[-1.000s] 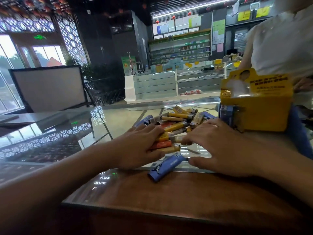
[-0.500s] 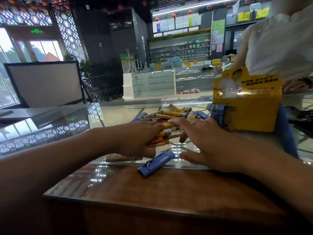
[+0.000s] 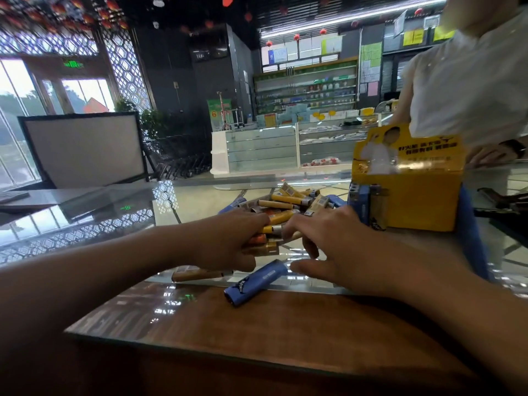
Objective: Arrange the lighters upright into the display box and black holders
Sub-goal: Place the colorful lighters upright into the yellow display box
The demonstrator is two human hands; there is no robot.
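- Left hand (image 3: 225, 241) grips several lighters from the pile (image 3: 285, 204), fingers curled.
- Right hand (image 3: 337, 247) spread, resting on the pile, apparently holding nothing.
- Blue lighter (image 3: 255, 282) lies near the desk's (image 3: 257, 332) front edge.

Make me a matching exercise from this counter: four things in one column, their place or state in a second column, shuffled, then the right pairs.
Things
1. blue lighter
2. yellow display box
3. brown lighter
4. left hand

Place or state
A. stands upright at the right of the counter
B. lies flat below the left hand, at the glass edge
C. lies slanted nearest the camera, between the two hands
D. rests on the near side of the lighter pile, fingers curled round some lighters

Pairs: 1-C, 2-A, 3-B, 4-D
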